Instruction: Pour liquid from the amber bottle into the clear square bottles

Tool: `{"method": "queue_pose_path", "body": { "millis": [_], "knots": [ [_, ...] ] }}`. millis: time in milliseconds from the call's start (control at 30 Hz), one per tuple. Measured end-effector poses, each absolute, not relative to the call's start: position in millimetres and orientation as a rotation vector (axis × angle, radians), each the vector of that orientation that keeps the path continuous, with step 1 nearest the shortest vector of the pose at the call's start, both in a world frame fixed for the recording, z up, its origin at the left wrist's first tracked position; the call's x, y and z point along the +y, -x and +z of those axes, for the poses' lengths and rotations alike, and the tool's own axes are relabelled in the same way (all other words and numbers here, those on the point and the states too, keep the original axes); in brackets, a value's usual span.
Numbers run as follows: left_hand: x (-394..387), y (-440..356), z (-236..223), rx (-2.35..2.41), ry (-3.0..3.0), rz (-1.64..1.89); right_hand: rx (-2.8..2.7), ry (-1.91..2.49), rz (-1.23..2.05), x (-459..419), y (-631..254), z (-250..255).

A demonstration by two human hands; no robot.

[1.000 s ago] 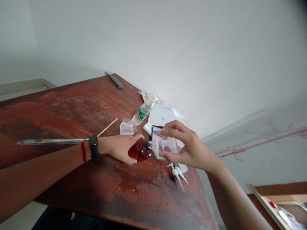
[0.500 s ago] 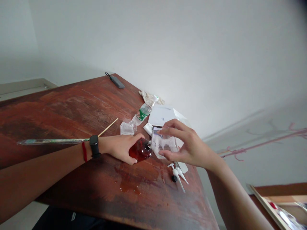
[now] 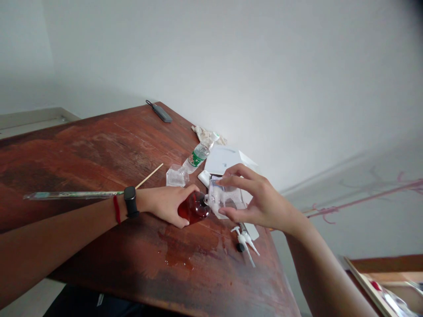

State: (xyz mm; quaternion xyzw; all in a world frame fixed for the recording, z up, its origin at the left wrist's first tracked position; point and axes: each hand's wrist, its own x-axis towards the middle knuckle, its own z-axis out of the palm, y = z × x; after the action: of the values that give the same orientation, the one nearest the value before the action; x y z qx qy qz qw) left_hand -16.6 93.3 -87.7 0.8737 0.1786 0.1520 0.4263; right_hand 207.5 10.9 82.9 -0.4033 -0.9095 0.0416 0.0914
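My left hand [image 3: 170,204] is wrapped round a rounded bottle of red liquid [image 3: 198,208], its clear neck pointing right. In my right hand [image 3: 254,198] is a clear plastic cup [image 3: 228,198], tilted on its side, thumb and fingers round it. The bottle's neck meets the cup near its edge; I cannot tell whether liquid passes between them. Just beyond my left hand stands another clear plastic cup [image 3: 177,176]. Behind it is a water bottle [image 3: 197,157] with a green label. Two white pump heads [image 3: 245,241] lie below my right hand, by a black cap [image 3: 240,247].
A thin wooden stick [image 3: 149,175] and a long wrapped packet [image 3: 74,195] lie on the brown table [image 3: 109,154]. A white box [image 3: 222,158], a crumpled cloth [image 3: 206,133] and a grey device [image 3: 161,113] are near the wall. Spilled liquid [image 3: 178,255] wets the front.
Both hands keep their hold on the bottle and the cup in nearly the same pose. Only a very slight shift of the whole view shows.
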Motion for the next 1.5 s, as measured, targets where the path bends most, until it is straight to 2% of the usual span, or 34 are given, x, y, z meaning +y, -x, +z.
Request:
{"method": "queue_pose_path", "body": {
  "millis": [1000,1500],
  "knots": [
    [94.4,15.7,-92.5,0.418,-2.176,0.405,-2.771,1.166,0.129,16.2,-205.9,88.1],
    [90.8,16.6,-91.6,0.467,-2.170,0.422,-2.307,1.257,0.024,-21.5,-239.2,23.7]
  ]
}}
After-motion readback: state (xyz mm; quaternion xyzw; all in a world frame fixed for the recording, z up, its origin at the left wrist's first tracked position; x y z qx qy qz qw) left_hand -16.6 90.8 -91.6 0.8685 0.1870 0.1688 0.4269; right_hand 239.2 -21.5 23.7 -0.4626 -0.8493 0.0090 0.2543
